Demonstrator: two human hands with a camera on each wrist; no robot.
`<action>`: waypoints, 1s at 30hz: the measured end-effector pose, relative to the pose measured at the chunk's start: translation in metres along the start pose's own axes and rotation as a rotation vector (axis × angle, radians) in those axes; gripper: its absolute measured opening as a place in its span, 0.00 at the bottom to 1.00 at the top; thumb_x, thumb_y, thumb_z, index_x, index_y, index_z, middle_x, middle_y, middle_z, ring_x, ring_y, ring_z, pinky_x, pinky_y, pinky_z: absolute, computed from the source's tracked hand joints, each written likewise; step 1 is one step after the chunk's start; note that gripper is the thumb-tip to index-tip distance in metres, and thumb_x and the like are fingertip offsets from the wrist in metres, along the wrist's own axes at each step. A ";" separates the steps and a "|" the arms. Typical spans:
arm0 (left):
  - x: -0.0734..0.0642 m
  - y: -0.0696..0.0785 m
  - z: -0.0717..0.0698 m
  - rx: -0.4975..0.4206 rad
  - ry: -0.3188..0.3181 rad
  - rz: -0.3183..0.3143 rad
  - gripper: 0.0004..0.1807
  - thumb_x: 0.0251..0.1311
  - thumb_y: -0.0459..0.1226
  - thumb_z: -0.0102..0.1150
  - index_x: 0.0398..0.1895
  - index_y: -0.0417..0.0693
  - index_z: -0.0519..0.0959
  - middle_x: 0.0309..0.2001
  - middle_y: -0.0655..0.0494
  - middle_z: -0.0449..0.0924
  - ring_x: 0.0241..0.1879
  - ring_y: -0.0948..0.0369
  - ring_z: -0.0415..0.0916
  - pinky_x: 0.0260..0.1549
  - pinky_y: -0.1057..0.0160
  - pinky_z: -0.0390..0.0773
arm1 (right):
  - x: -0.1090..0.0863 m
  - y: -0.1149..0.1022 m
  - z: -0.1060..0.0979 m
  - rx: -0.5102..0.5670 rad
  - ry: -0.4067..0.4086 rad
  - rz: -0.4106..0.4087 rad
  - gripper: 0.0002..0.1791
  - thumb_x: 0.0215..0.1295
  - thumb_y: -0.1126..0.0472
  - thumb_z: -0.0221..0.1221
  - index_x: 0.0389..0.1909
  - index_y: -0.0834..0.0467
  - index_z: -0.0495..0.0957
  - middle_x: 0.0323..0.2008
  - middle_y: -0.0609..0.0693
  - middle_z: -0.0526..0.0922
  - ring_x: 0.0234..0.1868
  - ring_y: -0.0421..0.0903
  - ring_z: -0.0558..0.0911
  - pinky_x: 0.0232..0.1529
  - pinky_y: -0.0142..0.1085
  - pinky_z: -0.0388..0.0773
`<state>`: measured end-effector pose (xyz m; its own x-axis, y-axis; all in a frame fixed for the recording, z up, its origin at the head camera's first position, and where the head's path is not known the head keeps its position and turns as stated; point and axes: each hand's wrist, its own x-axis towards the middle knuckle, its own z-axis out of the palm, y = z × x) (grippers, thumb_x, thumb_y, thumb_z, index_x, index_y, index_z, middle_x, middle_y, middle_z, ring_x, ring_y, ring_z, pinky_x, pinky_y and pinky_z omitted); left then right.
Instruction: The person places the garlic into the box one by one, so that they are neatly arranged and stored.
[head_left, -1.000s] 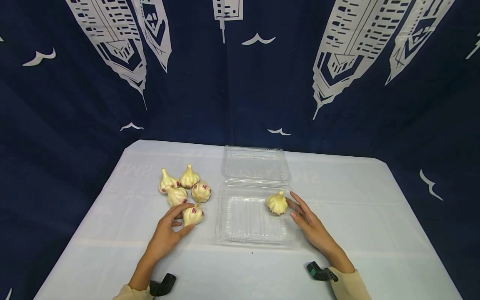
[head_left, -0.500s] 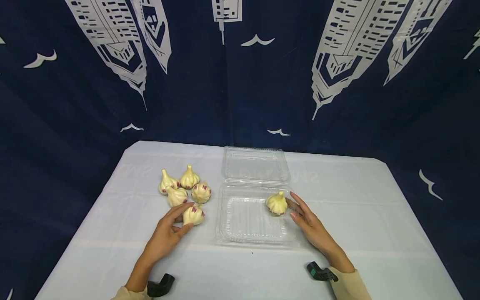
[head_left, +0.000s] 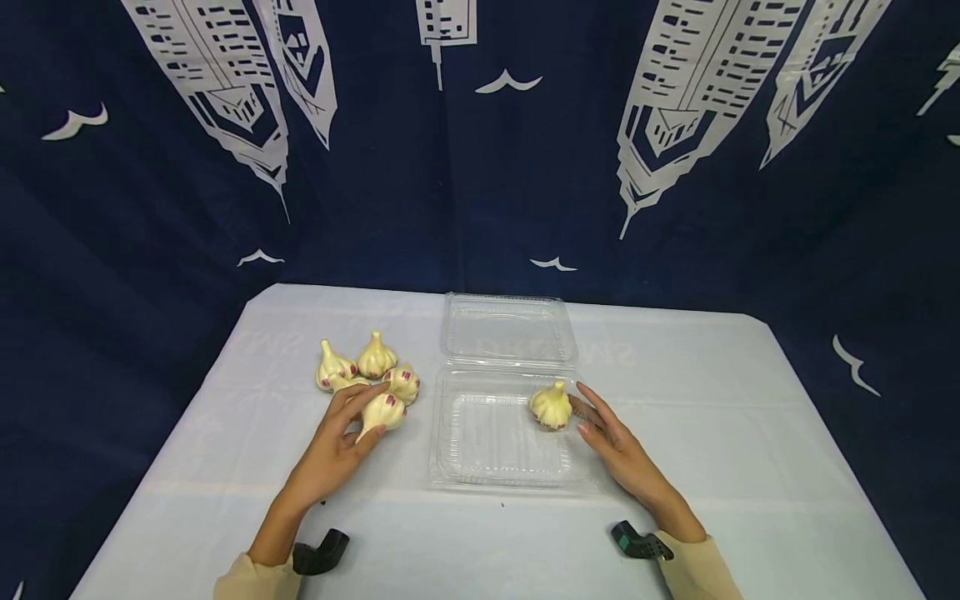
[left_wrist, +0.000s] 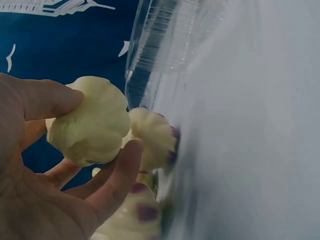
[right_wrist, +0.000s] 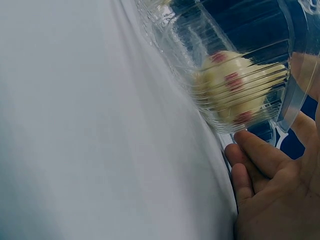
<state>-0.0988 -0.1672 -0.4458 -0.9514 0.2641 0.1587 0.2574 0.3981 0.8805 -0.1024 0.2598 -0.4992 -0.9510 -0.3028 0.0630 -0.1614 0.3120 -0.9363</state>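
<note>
My left hand [head_left: 333, 446] pinches a garlic bulb [left_wrist: 92, 122] between thumb and fingers, close over a cluster of other bulbs. One of these, a garlic bulb [left_wrist: 150, 135] with purple patches, shows just behind the fingertips in the left wrist view. My right hand [head_left: 626, 454] holds the right edge of a clear plastic container [head_left: 480, 483], with several fingers low against its outer wall. A single garlic bulb [head_left: 551, 407] sits inside the container, near that hand; its purple marks show through the ribbed wall in the right wrist view.
Behind the base, the container's hinged lid [head_left: 510, 332] lies folded back on the white-covered table [head_left: 697, 400]. At the left stand more garlic bulbs [head_left: 377, 357], partly hidden by my left hand. A dark blue printed cloth [head_left: 457, 183] hangs behind the table.
My left hand has moved slightly up and away with its garlic bulb, which overlaps the bulbs behind it. The right hand and the container stay put.
</note>
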 end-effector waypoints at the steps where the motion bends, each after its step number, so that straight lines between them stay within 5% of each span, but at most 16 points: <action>1: 0.002 0.002 0.000 0.016 0.002 0.003 0.33 0.66 0.28 0.60 0.74 0.50 0.66 0.69 0.43 0.57 0.63 0.46 0.66 0.46 0.55 0.82 | 0.000 0.000 0.000 -0.001 0.001 0.000 0.34 0.80 0.60 0.47 0.80 0.44 0.46 0.75 0.64 0.59 0.76 0.64 0.57 0.61 0.16 0.59; 8: 0.017 0.009 0.004 0.062 0.018 0.078 0.30 0.66 0.33 0.63 0.71 0.57 0.71 0.70 0.49 0.64 0.65 0.52 0.64 0.48 0.52 0.76 | 0.000 -0.001 -0.001 0.015 -0.002 0.007 0.34 0.80 0.59 0.47 0.80 0.44 0.46 0.75 0.64 0.59 0.76 0.62 0.57 0.61 0.15 0.58; 17: 0.036 0.023 0.010 0.050 -0.002 0.112 0.27 0.66 0.37 0.64 0.67 0.65 0.73 0.67 0.58 0.69 0.61 0.59 0.68 0.45 0.61 0.78 | -0.001 -0.001 0.000 0.008 0.001 0.015 0.34 0.80 0.58 0.47 0.80 0.44 0.46 0.75 0.63 0.60 0.76 0.62 0.57 0.61 0.16 0.58; 22: 0.046 0.028 0.013 0.069 -0.011 0.129 0.27 0.65 0.38 0.66 0.67 0.64 0.73 0.66 0.58 0.71 0.57 0.58 0.71 0.45 0.56 0.79 | -0.001 -0.001 0.000 -0.001 0.003 0.017 0.34 0.80 0.59 0.47 0.80 0.43 0.46 0.75 0.62 0.60 0.76 0.62 0.58 0.61 0.16 0.58; 30: 0.062 0.037 0.021 0.077 -0.011 0.168 0.25 0.62 0.35 0.67 0.64 0.54 0.77 0.64 0.52 0.69 0.53 0.59 0.72 0.43 0.64 0.75 | -0.001 -0.001 -0.001 0.014 -0.002 0.016 0.34 0.80 0.60 0.47 0.80 0.44 0.46 0.76 0.62 0.60 0.76 0.62 0.57 0.61 0.15 0.58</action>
<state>-0.1444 -0.1178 -0.4129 -0.8920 0.3421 0.2956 0.4253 0.4133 0.8051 -0.1016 0.2606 -0.4978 -0.9528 -0.2999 0.0474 -0.1427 0.3045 -0.9417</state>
